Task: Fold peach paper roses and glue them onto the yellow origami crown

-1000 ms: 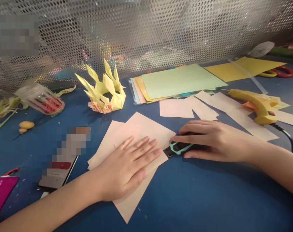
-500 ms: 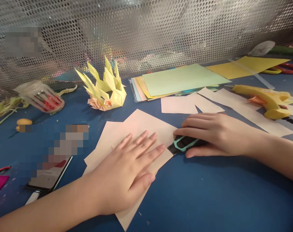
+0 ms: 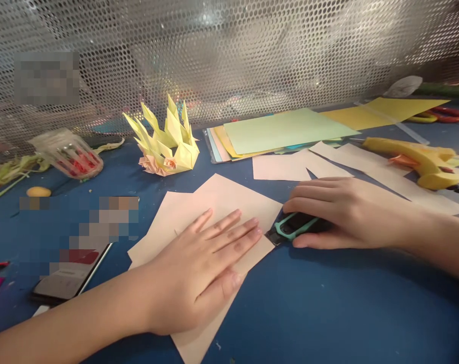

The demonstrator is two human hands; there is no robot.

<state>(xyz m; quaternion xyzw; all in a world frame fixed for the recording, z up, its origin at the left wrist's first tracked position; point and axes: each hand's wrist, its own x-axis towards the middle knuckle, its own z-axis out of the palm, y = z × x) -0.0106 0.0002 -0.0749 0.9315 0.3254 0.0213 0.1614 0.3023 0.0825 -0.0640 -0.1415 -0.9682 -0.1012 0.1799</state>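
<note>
My left hand [image 3: 202, 273] lies flat on overlapping pale pink paper sheets [image 3: 214, 197], its fingers stretched toward the right corner. At that corner, my right hand [image 3: 328, 212] grips a small black and teal stapler [image 3: 286, 227]. The front end of the stapler meets the sheets' right edge; whether paper sits between its jaws I cannot tell. My right palm and fingers hide the stapler's back part. Beyond the right hand lie cut pale pink paper pieces [image 3: 280, 167].
A yellow folded-paper crown [image 3: 182, 154] with pink paper roses stands at the back. Also around are coloured sheets [image 3: 290, 131], a yellow glue gun [image 3: 407, 151], red scissors [image 3: 451, 115], a tipped clear jar [image 3: 72, 156] and a phone [image 3: 68, 278]. A perforated metal panel [image 3: 229, 60] rises behind.
The left fingers have drawn closer together and shifted slightly right on the paper. The right hand and stapler have moved slightly right, staying at the paper's corner. The view has tilted a little.
</note>
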